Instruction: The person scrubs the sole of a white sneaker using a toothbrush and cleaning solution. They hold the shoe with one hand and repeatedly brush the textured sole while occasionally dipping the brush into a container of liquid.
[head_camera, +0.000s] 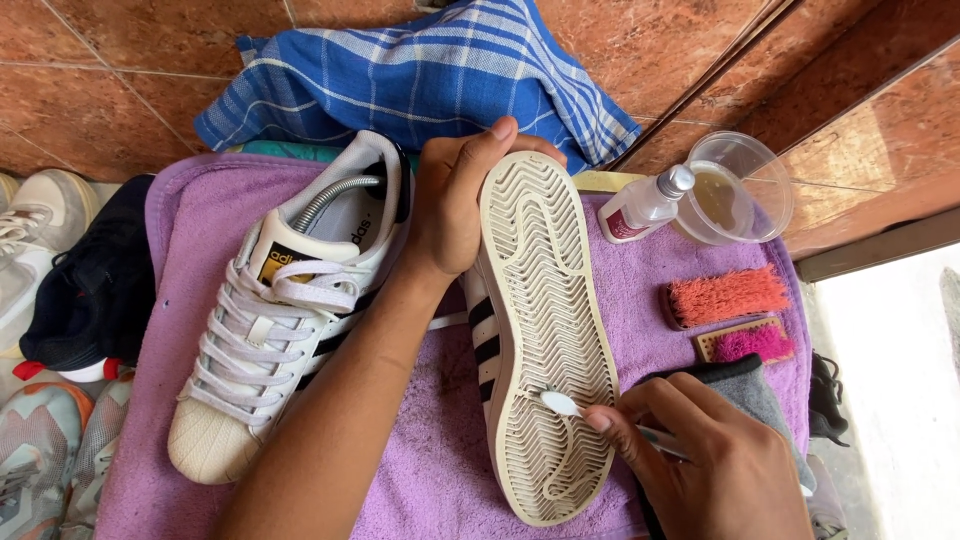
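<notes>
My left hand (455, 200) grips the heel end of a white sneaker with black stripes (535, 330), which is turned on its side so the cream ribbed sole faces up. My right hand (700, 455) holds a small white toothbrush (562, 403) whose head rests on the forefoot part of the sole. The matching sneaker (285, 310) lies upright to the left, laced, with a metal shoe tree inside. Both shoes rest on a purple towel (430, 470).
A small spray bottle (645, 205) and a clear bowl of liquid (740, 190) stand at the towel's back right. An orange brush (728, 296), a pink brush (750, 342) and a grey cloth (760, 395) lie at right. A blue checked cloth (420, 70) lies behind; other shoes (70, 290) at left.
</notes>
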